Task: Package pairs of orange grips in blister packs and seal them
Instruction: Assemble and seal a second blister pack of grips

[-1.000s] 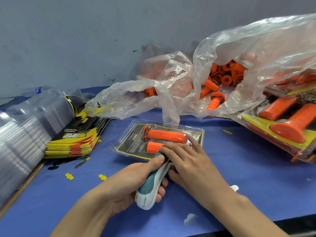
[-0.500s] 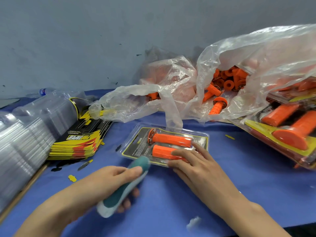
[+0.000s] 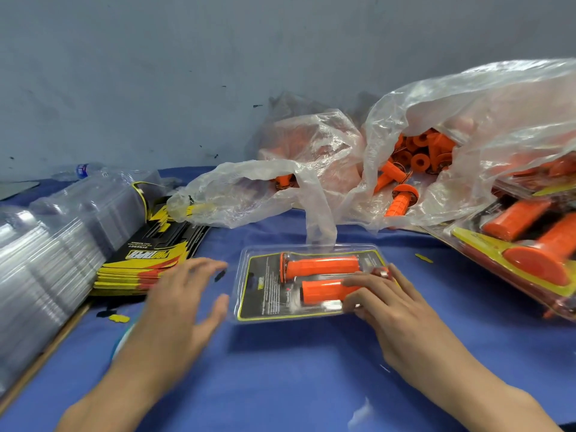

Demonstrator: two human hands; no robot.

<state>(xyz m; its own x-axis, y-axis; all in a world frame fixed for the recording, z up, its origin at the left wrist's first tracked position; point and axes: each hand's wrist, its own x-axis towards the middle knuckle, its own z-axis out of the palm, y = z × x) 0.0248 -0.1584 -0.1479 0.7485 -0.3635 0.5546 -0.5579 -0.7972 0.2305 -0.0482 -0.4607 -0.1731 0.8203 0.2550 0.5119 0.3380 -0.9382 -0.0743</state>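
Blister pack [image 3: 265, 288] lies long-side left-right, right hand [image 3: 392, 307] fingers pressing it, left hand [image 3: 180, 307] fingers splayed.

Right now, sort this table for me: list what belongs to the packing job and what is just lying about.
Job: blister pack under the right hand, its two orange grips, bag of loose grips, printed cards, empty clear blisters, finished packs.
Lying about: water bottle, yellow paper scraps.
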